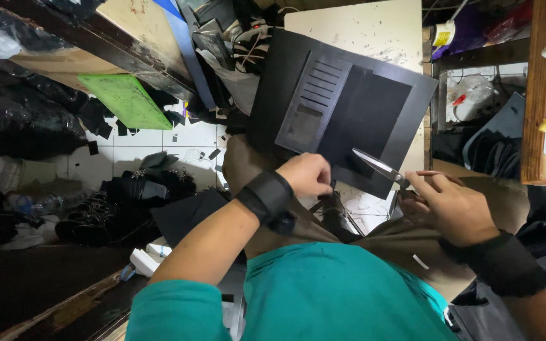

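Nearest the camera, the left hand [308, 175] pinches the lower edge of a large black sheet [342, 104], fingers closed on it, a black wrist strap just behind. The right hand [453, 207] grips a pair of scissors [379, 166], fingers wrapped through the handles, blades parted against the sheet's lower edge. Beyond, a pale board [374, 28] stands behind the sheet; black scraps [105, 129] litter the tiled floor [140, 151].

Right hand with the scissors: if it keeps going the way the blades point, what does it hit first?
Probably the black sheet: the scissors in the right hand already lie over its lower edge, pointing up-left. Depth is unclear.
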